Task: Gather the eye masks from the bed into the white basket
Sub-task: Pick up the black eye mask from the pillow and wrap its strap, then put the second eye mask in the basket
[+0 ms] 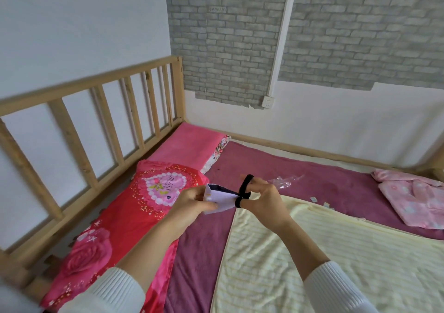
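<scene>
head view:
eye mask [222, 198]: held up over the bed [324, 187], centre frame; pale padded body folded, dark lining showing at the top edge.
left hand [192, 201]: pinches the mask's body at its 9 o'clock end.
right hand [263, 198]: fingers hooked through the black strap [245, 187] at the 3 o'clock end, stretching it.
handling: looks light, soft and floppy, with a springy strap; best taken by the padded body so the strap cannot snag.
white basket: not in view.
other masks: small bits at 3 o'clock, too small to tell.
</scene>
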### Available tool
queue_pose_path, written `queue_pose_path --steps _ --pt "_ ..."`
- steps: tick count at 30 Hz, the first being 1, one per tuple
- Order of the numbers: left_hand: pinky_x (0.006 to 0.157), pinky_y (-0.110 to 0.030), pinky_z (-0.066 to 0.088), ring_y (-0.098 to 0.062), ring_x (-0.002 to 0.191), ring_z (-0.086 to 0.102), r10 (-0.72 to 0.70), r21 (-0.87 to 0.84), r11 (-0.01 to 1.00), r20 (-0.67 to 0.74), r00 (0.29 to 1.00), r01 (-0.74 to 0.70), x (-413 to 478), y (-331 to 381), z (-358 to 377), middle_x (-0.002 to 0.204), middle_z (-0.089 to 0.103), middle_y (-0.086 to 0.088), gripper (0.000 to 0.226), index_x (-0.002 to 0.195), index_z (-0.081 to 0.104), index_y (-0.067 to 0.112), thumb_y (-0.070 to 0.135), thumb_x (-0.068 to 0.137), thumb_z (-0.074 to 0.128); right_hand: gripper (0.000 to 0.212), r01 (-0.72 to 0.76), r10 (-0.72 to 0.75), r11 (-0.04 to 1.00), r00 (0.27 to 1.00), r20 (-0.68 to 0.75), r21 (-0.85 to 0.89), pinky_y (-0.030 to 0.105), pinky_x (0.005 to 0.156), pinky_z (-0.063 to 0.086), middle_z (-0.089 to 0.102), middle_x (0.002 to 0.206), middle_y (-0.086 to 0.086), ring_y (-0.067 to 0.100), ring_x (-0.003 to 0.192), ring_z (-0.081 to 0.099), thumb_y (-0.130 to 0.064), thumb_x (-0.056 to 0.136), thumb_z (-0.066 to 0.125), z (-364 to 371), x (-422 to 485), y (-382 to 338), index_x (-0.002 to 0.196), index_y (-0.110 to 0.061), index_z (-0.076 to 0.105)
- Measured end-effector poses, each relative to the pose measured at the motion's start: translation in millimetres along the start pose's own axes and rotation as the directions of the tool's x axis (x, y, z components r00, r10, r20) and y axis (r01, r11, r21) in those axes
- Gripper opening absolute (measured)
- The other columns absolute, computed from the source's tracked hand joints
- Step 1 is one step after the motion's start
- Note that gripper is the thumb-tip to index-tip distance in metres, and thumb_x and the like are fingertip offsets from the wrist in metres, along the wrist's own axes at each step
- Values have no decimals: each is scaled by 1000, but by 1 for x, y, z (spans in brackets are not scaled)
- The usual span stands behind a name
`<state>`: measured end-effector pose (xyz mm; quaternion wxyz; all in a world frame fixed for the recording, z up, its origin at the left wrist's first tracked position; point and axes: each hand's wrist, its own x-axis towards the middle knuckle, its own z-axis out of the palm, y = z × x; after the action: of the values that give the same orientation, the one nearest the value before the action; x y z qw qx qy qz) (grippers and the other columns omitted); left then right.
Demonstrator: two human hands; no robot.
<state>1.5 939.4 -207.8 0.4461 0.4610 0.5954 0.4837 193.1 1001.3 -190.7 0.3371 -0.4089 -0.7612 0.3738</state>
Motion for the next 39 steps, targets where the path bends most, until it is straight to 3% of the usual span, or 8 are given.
queue_pose_path --steps 2,5,16,22,29,33,36,39 --pt "59 -12 46 -11 72 64 48 -27 998 -186 981 -55 -5 2 2 75 69 4 21 79 71 23 4 71 69 8 3 -21 983 995 -95 -184 35 86 38 67 106 -2 17 103 58 -6 67 72 8 0 -4 67 -11 66" --pt "60 -16 45 -10 69 61 157 -10 984 -410 899 -176 -14 6 5 79 67 5 15 80 70 28 17 71 70 5 58 -132 913 979 -157 -405 33 81 21 61 92 -7 14 99 49 -5 66 63 19 0 -8 64 -9 61" --pt "60 -11 40 1 60 54 279 344 919 -220 935 -194 -38 -7 0 65 60 8 5 65 78 22 25 68 80 16 301 -348 714 936 53 -632 46 96 26 63 105 5 27 115 53 -17 63 72 58 -10 -13 67 -5 64" --pt "53 -13 36 -2 56 49 281 398 906 -304 910 -147 -48 -14 -27 62 58 4 9 62 73 13 15 71 72 9 330 -338 756 936 93 -565 42 97 22 62 95 1 22 111 52 -18 67 67 91 -7 -23 68 -10 66" --pt "50 -32 27 -14 47 34 60 150 987 -676 734 58 -82 -39 -110 50 43 -7 30 63 62 -6 23 74 65 16 318 -290 881 948 131 -351 33 81 25 46 51 -8 5 48 41 -17 79 61 141 0 -55 66 -20 52" --pt "55 -34 34 -22 56 41 -201 -192 978 -777 596 80 -116 -54 -167 59 48 -13 40 71 58 -11 30 71 62 33 320 -274 933 929 250 -165 36 73 39 50 51 -6 9 53 48 -9 78 64 197 -8 -98 57 -30 48" --pt "54 -30 37 -21 58 45 -277 -239 961 -831 483 141 -149 -71 -220 61 52 -12 28 63 60 4 30 72 60 13 267 -235 962 916 324 -58 49 70 49 63 68 16 31 67 57 -7 79 66 246 -18 -128 68 -9 59" --pt "58 -33 37 -20 60 45 -327 -267 945 -823 464 192 -188 -90 -268 63 52 -11 27 66 64 4 31 71 60 12 188 -200 980 906 372 68 45 60 46 64 73 26 27 61 55 -4 80 69 299 -30 -158 72 0 61"
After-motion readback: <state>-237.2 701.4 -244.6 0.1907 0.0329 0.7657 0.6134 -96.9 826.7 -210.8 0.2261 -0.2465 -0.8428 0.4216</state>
